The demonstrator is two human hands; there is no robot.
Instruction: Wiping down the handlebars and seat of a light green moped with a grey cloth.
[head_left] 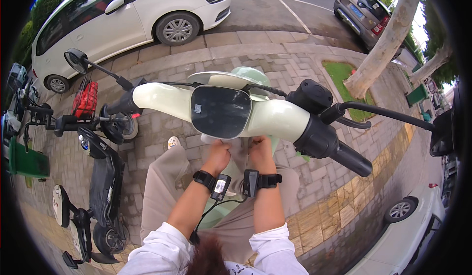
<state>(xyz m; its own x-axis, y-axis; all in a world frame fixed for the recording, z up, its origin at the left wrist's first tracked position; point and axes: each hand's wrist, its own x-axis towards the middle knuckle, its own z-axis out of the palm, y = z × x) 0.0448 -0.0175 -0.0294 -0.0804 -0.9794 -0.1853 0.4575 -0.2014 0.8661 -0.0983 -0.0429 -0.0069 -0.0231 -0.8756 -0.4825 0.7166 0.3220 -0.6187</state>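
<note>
Both my hands are low in front of the scooter's cream handlebar [273, 121], just under its dark, square-cornered display [221, 111]. My left hand [218, 156] is closed, its fingers curled against a pale greyish, cloth-like piece [209, 139] that shows below the display. Close beside it, my right hand [261, 153] is also closed, with its fingertips tucked out of sight. What it grips, if anything, is hidden. Each wrist wears a black strap with a small box, and a cable joins the boxes. The black right handgrip [351, 159] has no hand on it.
Mirrors stick out on both sides, the left mirror [75, 61] and the right mirror [445, 130]. Parked scooters [105, 186] and a green bin [28, 162] stand to the left. A white car [123, 14] is parked ahead. A tree trunk [381, 44] rises at the far right.
</note>
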